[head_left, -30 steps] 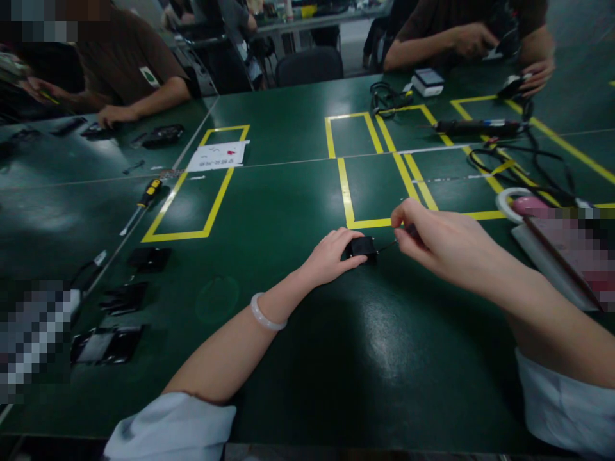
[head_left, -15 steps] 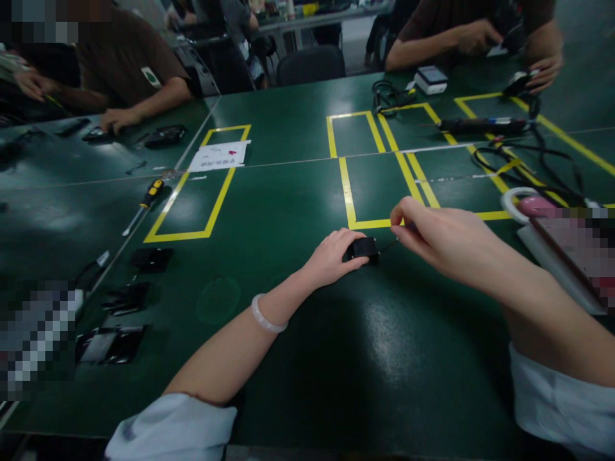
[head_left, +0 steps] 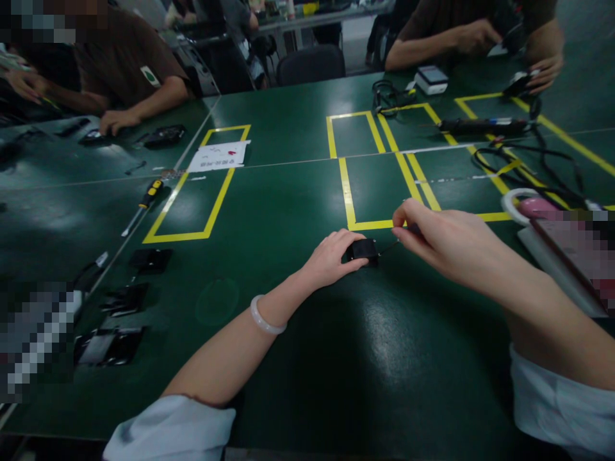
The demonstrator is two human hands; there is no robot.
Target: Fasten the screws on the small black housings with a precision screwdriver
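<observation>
Black block (head_left: pixel 364 249) partly behind left fingers (head_left: pixel 350 237)

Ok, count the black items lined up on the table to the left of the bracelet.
3: a far item, just nearer than the yellow tape; a middle item; and a near item with a grey patch. Others could be hidden beneath.

A green worktop (head_left: pixel 288 205) is marked out with yellow tape (head_left: pixel 346 192), and a white sheet of paper (head_left: pixel 218 155) is laid across one taped outline. Just left of the sheet, on its near side, a black-and-yellow screwdriver (head_left: pixel 150 196) is placed, with three dark items (head_left: pixel 125 299) set in a row nearer still. Well right of the sheet, a small black block (head_left: pixel 364 248), a pen-shaped tool (head_left: pixel 480 126), a cable bundle (head_left: pixel 388 102) and a white box (head_left: pixel 431 80) are rested.
</observation>
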